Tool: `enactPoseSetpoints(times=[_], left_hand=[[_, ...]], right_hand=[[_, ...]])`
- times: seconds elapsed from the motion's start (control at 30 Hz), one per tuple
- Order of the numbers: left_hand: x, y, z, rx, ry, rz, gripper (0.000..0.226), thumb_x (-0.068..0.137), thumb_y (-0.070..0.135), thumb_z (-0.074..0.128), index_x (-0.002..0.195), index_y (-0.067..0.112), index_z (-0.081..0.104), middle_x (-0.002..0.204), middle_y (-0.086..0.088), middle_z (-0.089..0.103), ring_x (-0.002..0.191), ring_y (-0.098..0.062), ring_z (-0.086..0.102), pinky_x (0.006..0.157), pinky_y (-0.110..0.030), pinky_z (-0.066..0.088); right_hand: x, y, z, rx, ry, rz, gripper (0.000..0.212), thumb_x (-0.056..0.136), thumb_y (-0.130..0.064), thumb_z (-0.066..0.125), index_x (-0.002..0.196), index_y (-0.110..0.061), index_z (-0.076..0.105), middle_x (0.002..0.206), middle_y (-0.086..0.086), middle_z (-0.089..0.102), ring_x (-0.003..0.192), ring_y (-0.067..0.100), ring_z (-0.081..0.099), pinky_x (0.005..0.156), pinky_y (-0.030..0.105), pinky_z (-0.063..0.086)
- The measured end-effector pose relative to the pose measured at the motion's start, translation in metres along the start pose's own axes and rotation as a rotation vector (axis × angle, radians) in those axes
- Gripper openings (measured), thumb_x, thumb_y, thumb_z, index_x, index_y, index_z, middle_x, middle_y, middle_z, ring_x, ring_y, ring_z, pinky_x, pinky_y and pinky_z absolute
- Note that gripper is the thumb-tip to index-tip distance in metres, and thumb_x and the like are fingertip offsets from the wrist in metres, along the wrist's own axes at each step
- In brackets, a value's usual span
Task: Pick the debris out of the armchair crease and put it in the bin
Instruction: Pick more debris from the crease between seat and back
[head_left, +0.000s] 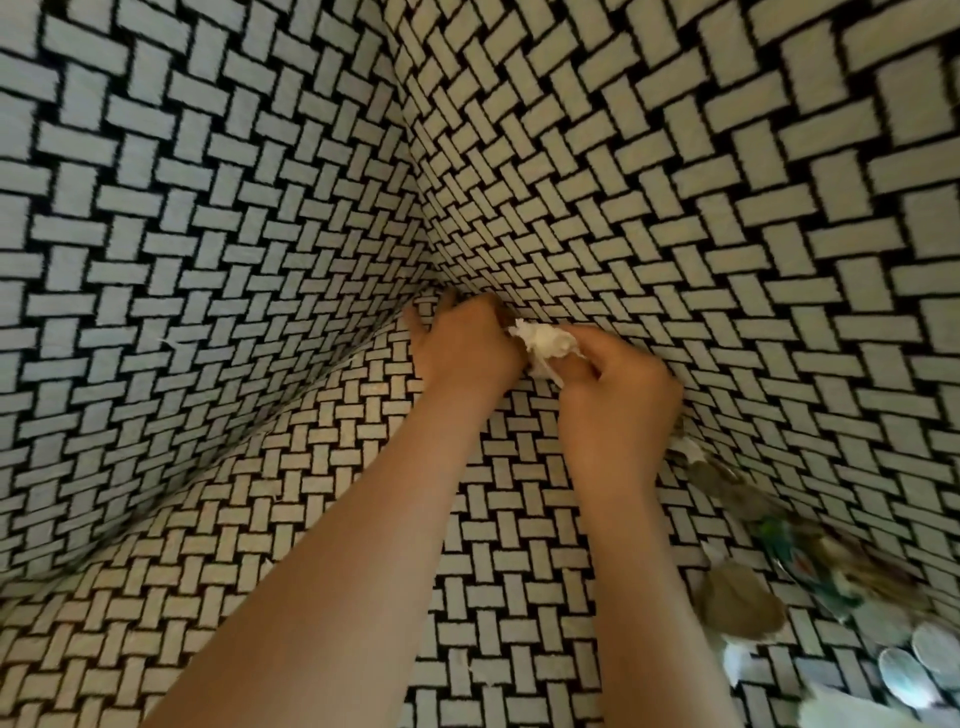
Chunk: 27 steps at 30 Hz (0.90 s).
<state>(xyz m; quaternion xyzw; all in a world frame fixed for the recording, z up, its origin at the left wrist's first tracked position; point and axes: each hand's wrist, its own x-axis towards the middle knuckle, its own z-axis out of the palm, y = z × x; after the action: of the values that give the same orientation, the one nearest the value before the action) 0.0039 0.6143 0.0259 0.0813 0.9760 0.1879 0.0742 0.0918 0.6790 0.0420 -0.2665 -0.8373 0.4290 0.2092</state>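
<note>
The grip of the right hand pinches a white paper wad just above the armchair crease, the left hand digs into that crease, its grip hidden, and blurred debris lies farther along it.

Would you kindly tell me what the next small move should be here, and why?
Probably draw the white wad up and clear of the corner crease with the right hand, which pinches it. The left hand reaches into the crease beside it, fingertips hidden. More debris waits along the right side; no bin is in view.
</note>
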Motion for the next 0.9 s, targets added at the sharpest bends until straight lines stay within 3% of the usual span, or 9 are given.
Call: enactPoseSetpoints(times=[0.13,0.2,0.3,0.4,0.47,0.57,0.63,0.77,0.9], left_hand=[[-0.002,0.001,-0.002,-0.105,0.067,0.028,0.01,0.086,0.02,0.052,0.091,0.022,0.061,0.098,-0.002,0.066,0.111,-0.021,0.052,0.116,-0.039,0.009],[-0.006,-0.003,-0.004,-0.229,0.074,0.05,0.013,0.084,0.02,0.056,0.074,0.026,0.05,0.077,0.006,0.058,0.094,-0.021,0.054,0.112,-0.038,0.021],[-0.012,-0.014,-0.006,-0.537,0.026,0.105,0.036,0.074,0.017,0.068,0.063,0.026,0.036,0.065,0.007,0.049,0.075,-0.021,0.052,0.083,-0.04,0.045],[-0.021,-0.024,-0.011,-0.765,-0.009,0.136,0.036,0.075,0.011,0.071,0.066,0.022,0.038,0.067,0.002,0.047,0.066,-0.016,0.045,0.062,-0.03,0.042],[-0.023,-0.029,-0.016,-0.866,-0.02,0.124,0.032,0.079,0.006,0.067,0.069,0.021,0.04,0.069,0.002,0.046,0.067,-0.013,0.045,0.062,-0.022,0.043],[-0.025,-0.036,-0.021,-0.976,-0.011,0.086,0.031,0.081,0.0,0.065,0.074,0.022,0.044,0.077,0.002,0.052,0.074,-0.011,0.052,0.069,-0.02,0.049],[-0.028,-0.039,-0.022,-0.972,-0.026,0.092,0.03,0.081,-0.002,0.064,0.075,0.022,0.047,0.079,0.001,0.054,0.074,-0.01,0.053,0.07,-0.021,0.05],[-0.034,-0.04,-0.023,-0.953,-0.055,0.114,0.031,0.079,-0.007,0.064,0.073,0.02,0.05,0.075,0.003,0.054,0.07,-0.009,0.053,0.065,-0.017,0.05],[-0.043,-0.04,-0.024,-0.956,-0.04,0.132,0.033,0.077,-0.009,0.064,0.071,0.019,0.05,0.071,0.004,0.056,0.064,-0.004,0.053,0.06,-0.013,0.047]], right_hand=[[0.0,-0.004,0.0,0.134,0.059,0.031,0.024,0.085,-0.009,0.059,0.101,-0.022,0.072,0.086,-0.013,0.068,0.075,-0.003,0.058,0.073,0.007,0.045],[-0.001,-0.005,0.0,0.147,0.082,0.041,0.025,0.086,-0.008,0.058,0.101,-0.022,0.072,0.082,-0.019,0.063,0.066,-0.004,0.056,0.073,0.003,0.042],[-0.002,-0.006,-0.001,0.102,0.109,0.008,0.027,0.087,-0.006,0.056,0.102,-0.022,0.072,0.087,-0.01,0.069,0.071,-0.003,0.053,0.075,0.003,0.041],[-0.003,-0.006,-0.004,0.032,0.095,-0.036,0.029,0.086,-0.003,0.055,0.103,-0.019,0.071,0.091,-0.002,0.072,0.076,0.003,0.056,0.069,0.0,0.037],[-0.002,-0.006,-0.005,0.006,0.057,-0.046,0.029,0.086,-0.002,0.055,0.105,-0.019,0.07,0.095,0.0,0.072,0.081,0.008,0.059,0.073,0.006,0.037],[-0.002,-0.007,-0.005,-0.023,-0.003,-0.07,0.031,0.088,-0.002,0.053,0.11,-0.017,0.068,0.103,0.002,0.07,0.088,0.009,0.058,0.077,0.005,0.032],[-0.001,-0.006,-0.002,-0.026,-0.072,-0.097,0.035,0.088,0.0,0.05,0.115,-0.016,0.065,0.109,0.001,0.067,0.097,0.013,0.06,0.079,0.006,0.034],[-0.003,-0.001,0.009,-0.127,-0.367,-0.176,0.04,0.091,-0.007,0.048,0.129,-0.018,0.051,0.126,0.001,0.055,0.112,0.013,0.049,0.082,0.008,0.029],[-0.006,0.001,0.017,-0.139,-0.463,-0.274,0.047,0.09,-0.01,0.049,0.136,-0.015,0.041,0.136,0.004,0.044,0.121,0.017,0.041,0.098,0.023,0.034]])
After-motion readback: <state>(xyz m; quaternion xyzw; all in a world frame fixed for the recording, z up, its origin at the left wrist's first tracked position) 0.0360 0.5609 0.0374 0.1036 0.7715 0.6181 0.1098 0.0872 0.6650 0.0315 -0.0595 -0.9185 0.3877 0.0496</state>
